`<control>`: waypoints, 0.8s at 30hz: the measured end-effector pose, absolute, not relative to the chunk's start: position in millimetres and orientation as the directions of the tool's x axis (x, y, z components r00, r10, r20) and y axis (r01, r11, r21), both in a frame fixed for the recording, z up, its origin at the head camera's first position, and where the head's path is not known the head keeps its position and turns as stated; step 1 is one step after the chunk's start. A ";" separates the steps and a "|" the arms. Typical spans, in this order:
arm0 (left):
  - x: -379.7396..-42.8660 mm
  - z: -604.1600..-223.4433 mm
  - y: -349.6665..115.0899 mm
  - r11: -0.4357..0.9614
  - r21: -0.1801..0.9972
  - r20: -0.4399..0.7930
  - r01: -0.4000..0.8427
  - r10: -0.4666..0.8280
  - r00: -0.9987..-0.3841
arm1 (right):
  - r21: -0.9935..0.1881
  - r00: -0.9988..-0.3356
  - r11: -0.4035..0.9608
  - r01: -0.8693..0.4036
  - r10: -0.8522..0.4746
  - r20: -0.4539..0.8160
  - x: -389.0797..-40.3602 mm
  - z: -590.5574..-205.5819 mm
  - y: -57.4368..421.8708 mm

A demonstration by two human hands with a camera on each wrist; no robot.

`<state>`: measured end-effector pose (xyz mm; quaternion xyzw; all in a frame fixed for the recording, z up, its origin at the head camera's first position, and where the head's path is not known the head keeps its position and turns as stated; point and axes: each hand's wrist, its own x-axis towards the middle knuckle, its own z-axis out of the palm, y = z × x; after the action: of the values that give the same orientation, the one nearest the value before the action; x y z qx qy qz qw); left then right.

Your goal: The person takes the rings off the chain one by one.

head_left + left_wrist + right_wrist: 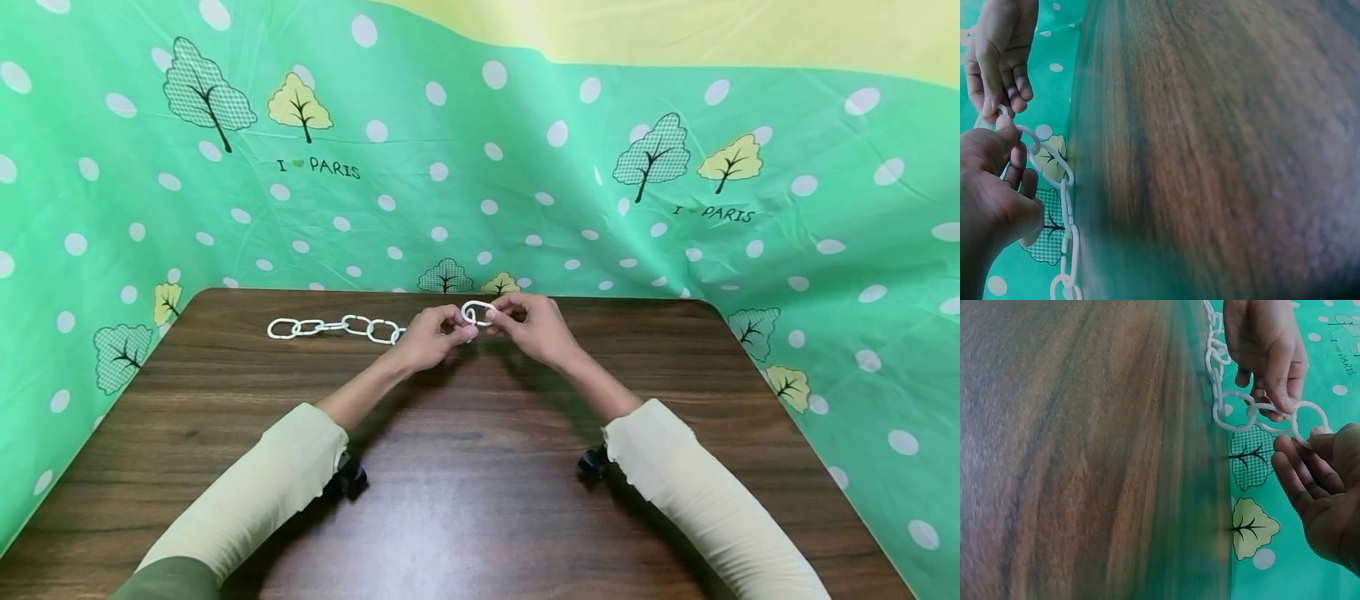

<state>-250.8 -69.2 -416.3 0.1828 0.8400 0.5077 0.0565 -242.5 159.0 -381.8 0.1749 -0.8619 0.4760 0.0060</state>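
Observation:
A white plastic chain (333,326) of several oval links stretches over the back of the table to my left hand (429,337). My left thumb and fingers pinch a link near the chain's right end. Facing it, my right hand (534,327) pinches the end link (1314,403) between thumb and index finger. That link meets the left-held link at the left fingertips, and cannot tell whether it is fully closed round it. In the right wrist view the other right fingers (1291,481) are spread below the link. More of the chain (1065,206) hangs beside the left hand in the left wrist view.
The dark wood table (465,500) spreads in front of me, its back edge just beyond both hands. A green dotted cloth (480,167) with printed trees stands behind it and along both sides. Black wrist devices (351,477) sit under the light sleeves (247,483).

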 end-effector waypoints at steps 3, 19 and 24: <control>-250.2 -415.6 -70.2 0.420 0.874 0.091 0.246 0.355 -0.930 | -0.816 -0.939 0.491 -0.303 -0.299 0.169 -243.2 -379.7 163.0; -251.0 -415.6 -74.3 0.515 0.788 0.201 0.339 0.305 -0.931 | -0.775 -0.953 0.572 -0.268 -0.273 0.129 -242.0 -383.4 193.0; -251.6 -411.4 -76.3 0.498 0.798 0.210 0.340 0.298 -0.931 | -0.776 -0.959 0.578 -0.253 -0.258 0.120 -243.0 -384.0 205.6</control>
<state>-251.6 -76.3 -411.4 0.1843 0.8652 0.4657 -0.0224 -243.0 205.6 -384.0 0.1437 -0.8883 0.4363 -0.0030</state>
